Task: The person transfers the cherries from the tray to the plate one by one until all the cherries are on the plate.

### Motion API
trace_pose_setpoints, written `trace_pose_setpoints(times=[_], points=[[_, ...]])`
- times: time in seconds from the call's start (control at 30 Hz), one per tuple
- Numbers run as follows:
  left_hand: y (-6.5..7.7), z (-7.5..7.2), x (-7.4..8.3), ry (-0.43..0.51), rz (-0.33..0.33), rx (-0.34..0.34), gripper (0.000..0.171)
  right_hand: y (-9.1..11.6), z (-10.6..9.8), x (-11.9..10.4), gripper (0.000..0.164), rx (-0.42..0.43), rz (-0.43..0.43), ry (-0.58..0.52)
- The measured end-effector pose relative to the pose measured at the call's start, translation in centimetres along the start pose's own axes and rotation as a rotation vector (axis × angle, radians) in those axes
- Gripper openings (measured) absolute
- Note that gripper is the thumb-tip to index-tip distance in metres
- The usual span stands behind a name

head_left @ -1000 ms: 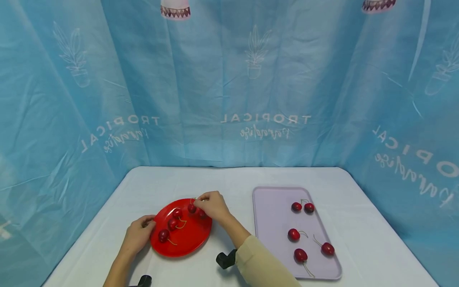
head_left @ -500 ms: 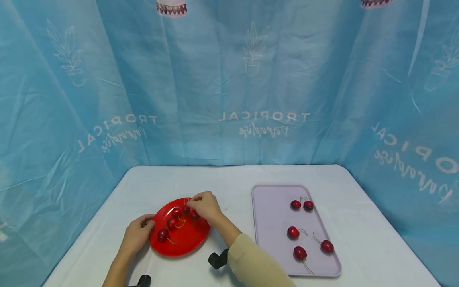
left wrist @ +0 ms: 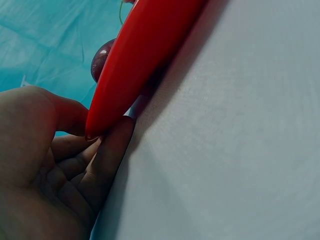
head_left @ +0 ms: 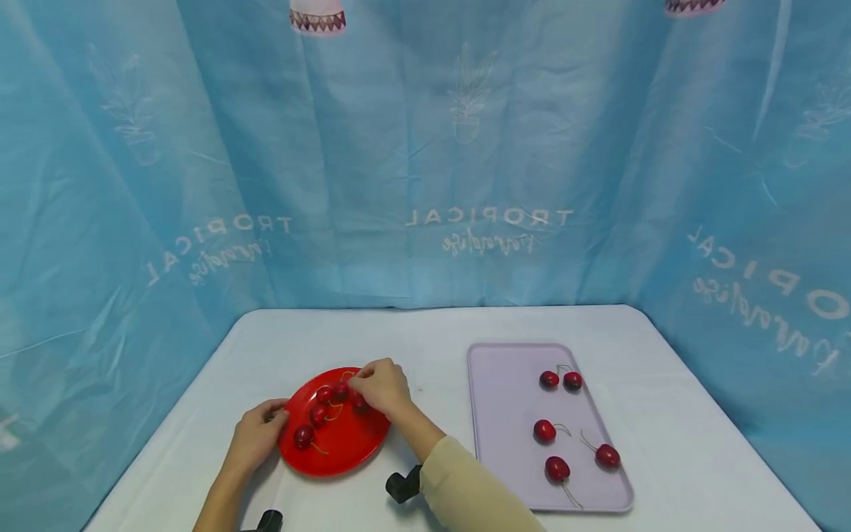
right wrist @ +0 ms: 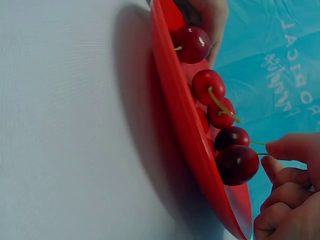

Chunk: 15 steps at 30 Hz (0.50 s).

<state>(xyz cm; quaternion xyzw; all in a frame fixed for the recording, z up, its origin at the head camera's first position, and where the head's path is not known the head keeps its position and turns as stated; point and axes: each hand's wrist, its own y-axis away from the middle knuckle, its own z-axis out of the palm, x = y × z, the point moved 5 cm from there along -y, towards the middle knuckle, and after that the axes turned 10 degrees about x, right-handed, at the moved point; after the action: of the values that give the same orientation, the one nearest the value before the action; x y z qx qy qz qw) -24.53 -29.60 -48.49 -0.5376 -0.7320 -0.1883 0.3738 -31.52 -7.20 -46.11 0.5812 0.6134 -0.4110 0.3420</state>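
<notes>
A round red plate (head_left: 349,442) lies on the table with several red cherries on it. My left hand (head_left: 255,436) holds its left rim; in the left wrist view the thumb is over the rim (left wrist: 95,127) and the fingers are underneath. Over the plate's far right part, my right hand (head_left: 382,386) pinches thin stems between thumb and finger. In the right wrist view two dark cherries (right wrist: 237,165) hang from or rest at those stems, low at the plate. Other cherries, such as one pair (right wrist: 208,87) with joined stems, lie beside them. Whether the pinched cherries touch the plate I cannot tell.
To the right lies a pale lilac tray (head_left: 501,414) holding several stemmed cherries (head_left: 557,468). A white cloth (head_left: 425,332) covers the table. Blue printed curtains (head_left: 425,162) enclose its back and sides. Black wrist mounts (head_left: 402,485) show at the wrists.
My right hand has moved a little left over the plate with the cherries, then slightly lower, and is nearly still. The left hand keeps its hold on the rim.
</notes>
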Motion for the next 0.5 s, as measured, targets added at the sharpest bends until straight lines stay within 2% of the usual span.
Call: trace_pose_setpoints(times=[0.2,0.33,0.5], points=[[0.2,-0.1,-0.4,0.009,-0.008,0.002,0.039,-0.1,-0.6,0.2,0.016,-0.001,0.011,-0.025],[0.1,-0.2,-0.1,0.022,0.015,0.006,0.039,-0.1,-1.5,-0.2,0.018,0.022,-0.021,-0.019],[-0.1,-0.3,0.1,0.018,0.017,0.008,0.038,0.0,-2.3,-0.8,0.017,0.005,-0.067,-0.004]])
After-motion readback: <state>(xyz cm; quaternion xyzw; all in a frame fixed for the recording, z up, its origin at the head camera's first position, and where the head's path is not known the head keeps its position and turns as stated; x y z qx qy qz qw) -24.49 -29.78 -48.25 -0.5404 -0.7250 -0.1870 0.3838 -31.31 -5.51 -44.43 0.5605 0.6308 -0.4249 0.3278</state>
